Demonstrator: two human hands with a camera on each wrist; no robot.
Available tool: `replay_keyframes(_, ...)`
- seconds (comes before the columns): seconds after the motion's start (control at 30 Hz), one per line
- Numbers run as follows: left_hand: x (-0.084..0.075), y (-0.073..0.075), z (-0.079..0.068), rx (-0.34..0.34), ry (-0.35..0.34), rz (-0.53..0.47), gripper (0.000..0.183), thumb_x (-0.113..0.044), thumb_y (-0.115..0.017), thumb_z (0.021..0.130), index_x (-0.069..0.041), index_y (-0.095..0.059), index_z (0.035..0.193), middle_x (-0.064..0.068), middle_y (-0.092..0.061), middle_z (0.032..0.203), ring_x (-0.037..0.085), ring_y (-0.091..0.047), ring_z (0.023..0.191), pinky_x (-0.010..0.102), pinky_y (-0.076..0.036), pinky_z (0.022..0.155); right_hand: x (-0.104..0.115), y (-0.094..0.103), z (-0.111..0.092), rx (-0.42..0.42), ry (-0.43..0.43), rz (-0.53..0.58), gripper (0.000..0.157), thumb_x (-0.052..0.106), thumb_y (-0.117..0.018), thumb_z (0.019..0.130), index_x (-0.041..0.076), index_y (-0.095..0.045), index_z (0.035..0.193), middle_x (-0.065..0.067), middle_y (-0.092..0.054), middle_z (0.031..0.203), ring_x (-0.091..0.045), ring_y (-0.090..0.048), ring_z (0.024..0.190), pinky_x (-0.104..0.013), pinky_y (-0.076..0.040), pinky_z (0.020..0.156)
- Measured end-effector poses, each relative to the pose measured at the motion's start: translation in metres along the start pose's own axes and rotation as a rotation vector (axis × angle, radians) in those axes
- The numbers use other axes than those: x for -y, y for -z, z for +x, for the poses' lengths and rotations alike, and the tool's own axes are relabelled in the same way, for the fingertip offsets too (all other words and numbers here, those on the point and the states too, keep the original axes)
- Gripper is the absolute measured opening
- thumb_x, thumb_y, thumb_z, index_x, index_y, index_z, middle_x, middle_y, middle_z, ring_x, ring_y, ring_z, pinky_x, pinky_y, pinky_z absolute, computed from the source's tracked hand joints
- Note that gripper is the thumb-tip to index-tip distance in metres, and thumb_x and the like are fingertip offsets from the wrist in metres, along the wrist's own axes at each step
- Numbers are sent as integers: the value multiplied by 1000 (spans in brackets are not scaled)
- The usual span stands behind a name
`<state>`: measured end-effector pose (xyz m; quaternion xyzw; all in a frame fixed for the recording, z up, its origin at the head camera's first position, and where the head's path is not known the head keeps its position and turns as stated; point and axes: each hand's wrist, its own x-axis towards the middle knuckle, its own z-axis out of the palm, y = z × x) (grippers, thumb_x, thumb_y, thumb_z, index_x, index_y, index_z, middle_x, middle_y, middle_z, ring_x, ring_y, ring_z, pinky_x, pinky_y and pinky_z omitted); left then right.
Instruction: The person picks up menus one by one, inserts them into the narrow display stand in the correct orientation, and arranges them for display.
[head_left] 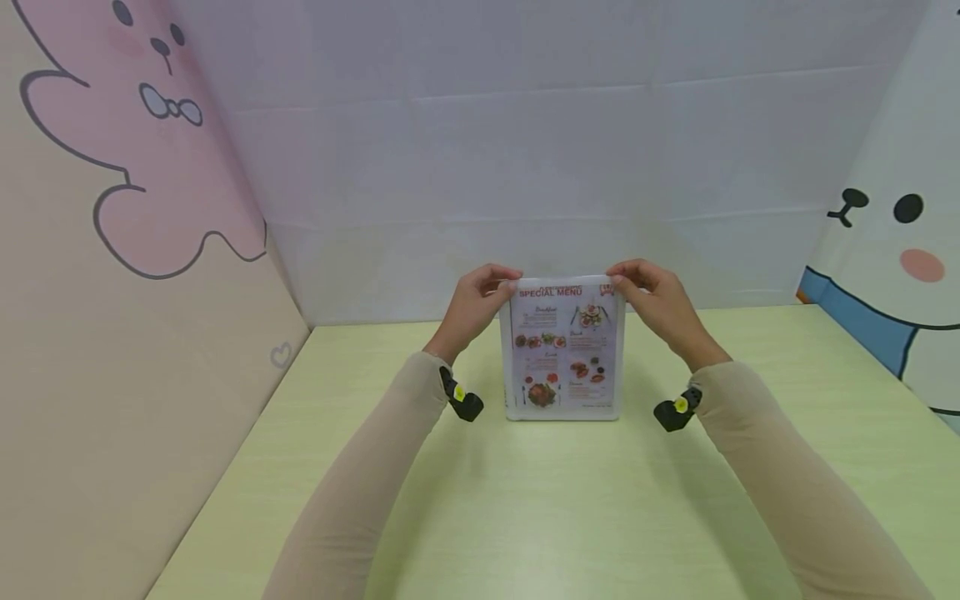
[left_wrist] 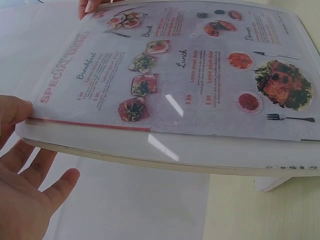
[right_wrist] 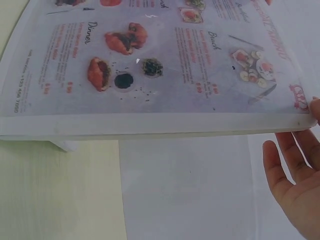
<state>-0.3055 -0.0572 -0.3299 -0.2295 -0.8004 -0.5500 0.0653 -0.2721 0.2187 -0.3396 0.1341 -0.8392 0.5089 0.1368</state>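
Observation:
A white-framed menu stand (head_left: 566,350) printed "SPECIAL MENU" stands upright on the table, its printed side facing me. My left hand (head_left: 480,302) pinches its top left corner between thumb and fingers. At the top right corner, my right hand (head_left: 660,304) pinches it the same way. The left wrist view shows the left thumb on the front of the menu stand (left_wrist: 165,70) and fingers behind, some spread loosely below the edge. In the right wrist view, the right hand (right_wrist: 297,175) grips the corner, its thumb only partly visible. Part of a rear support shows under the board.
The pale yellow-green table (head_left: 525,517) spreads out around the stand. Behind it hangs a creased white sheet (head_left: 525,167). A panel with a pink cartoon animal (head_left: 150,150) borders the left side; a white cartoon-face panel (head_left: 892,250) borders the right.

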Motion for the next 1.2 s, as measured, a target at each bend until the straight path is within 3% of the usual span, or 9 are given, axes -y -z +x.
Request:
replay_keyframes(0.1,0,1,-1,-2,3,4,21,-21,-58,97,-11,-65,114,4,-60,123,19,-59,113,39,-49,96,-1,0,-1,-8,7,-14,39,33,-46,102,4,-58,124,-14,-60,121,-9,-52,104,-33,-45,90)
replay_keyframes(0.4,1,0,-2,-14,3,-1,21,-21,-59,97,-11,-66,114,5,-63,119,18,-60,109,38,-50,94,-3,0,-3,-18,13,-13,40,34,-50,100,6,-59,127,-12,-61,119,-3,-53,97,-22,-45,85)
replay_keyframes(0.67,4,-1,-1,-15,-6,-2,23,-22,-56,98,-9,-66,115,8,-65,115,19,-62,106,38,-50,93,-10,-3,-7,-38,11,52,43,35,-51,99,9,-57,133,-7,-62,115,0,-56,96,-26,-47,88)
replay_keyframes(0.9,4,-2,-4,-1,-6,6,26,-21,-54,99,-11,-64,121,7,-64,121,19,-61,114,39,-47,101,-12,-7,-11,-59,5,69,47,33,-48,101,10,-47,142,-15,-59,127,1,-57,99,-12,-46,83)
replay_keyframes(0.97,5,-3,-5,9,-3,16,28,-20,-53,100,-11,-62,125,6,-63,124,19,-59,118,39,-45,102,-12,-7,-13,-74,2,44,47,33,-46,102,10,-45,144,-18,-58,131,-8,-58,105,-16,-48,86)
replay_keyframes(1.07,5,-5,-7,17,1,51,33,-21,-52,100,-13,-58,132,4,-59,133,20,-55,124,39,-43,105,-11,-9,-17,-90,3,10,49,33,-44,102,11,-41,146,-20,-55,136,-25,-56,120,-33,-50,95)
replay_keyframes(1.2,6,-5,-13,5,-26,172,40,-25,-50,101,-16,-51,140,1,-46,148,19,-44,136,42,-35,112,-14,-10,-22,-77,16,-31,53,35,-41,103,11,-32,150,-23,-48,141,-38,-46,131,-53,-40,103)
